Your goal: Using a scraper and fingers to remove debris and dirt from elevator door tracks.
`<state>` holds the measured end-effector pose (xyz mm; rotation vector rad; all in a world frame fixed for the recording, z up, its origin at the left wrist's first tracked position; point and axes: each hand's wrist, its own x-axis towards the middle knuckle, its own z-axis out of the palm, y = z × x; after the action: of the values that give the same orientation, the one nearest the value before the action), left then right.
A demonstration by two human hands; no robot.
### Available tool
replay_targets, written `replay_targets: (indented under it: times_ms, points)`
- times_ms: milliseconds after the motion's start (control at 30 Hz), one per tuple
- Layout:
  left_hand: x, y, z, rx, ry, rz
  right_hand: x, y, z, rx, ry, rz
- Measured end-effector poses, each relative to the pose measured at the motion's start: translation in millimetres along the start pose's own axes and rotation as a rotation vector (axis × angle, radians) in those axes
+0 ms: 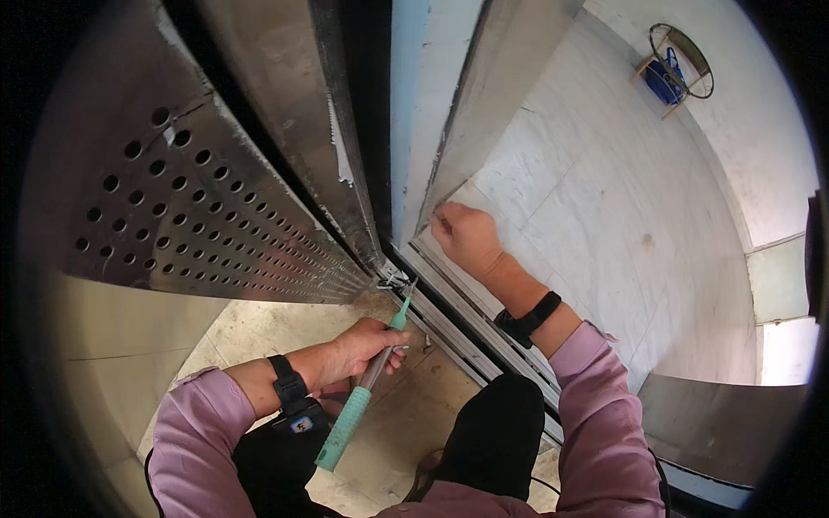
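My left hand (372, 348) is closed around the clear middle of a slim tool (346, 424) with a green textured handle and a green tapered collar. Its thin tip points up at small pale scraps (393, 275) lying at the corner where the metal door sill (453, 330) meets the frame. My right hand (467, 234) is curled at the lower edge of the metal door jamb (492, 97), just beyond the sill. Its fingertips are partly hidden, so whether they hold anything cannot be told.
A perforated metal panel (146, 259) stands at the left. Pale marble floor tiles (602, 194) spread beyond the sill at the right. A chair (696, 58) with a blue bag (664, 81) stands by the far wall. My knees are close to the sill.
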<state>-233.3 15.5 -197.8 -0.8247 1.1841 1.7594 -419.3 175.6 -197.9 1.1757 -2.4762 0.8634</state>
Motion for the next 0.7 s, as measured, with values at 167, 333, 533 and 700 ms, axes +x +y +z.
replay_targets:
  times_ms: [167,333,533,700]
  points:
    - [3,1,2,0.000,-0.002,-0.020,21,-17,-19,0.118,0.182,0.107]
    - [0,2,11,-0.001,-0.008,-0.016,17,-11,-11,-0.028,-0.172,0.054]
    - [-6,7,17,-0.046,-0.028,-0.015,27,-20,-54,0.215,0.262,0.055]
    - [-4,8,15,-0.066,-0.005,-0.003,48,-14,-63,0.286,0.345,0.007]
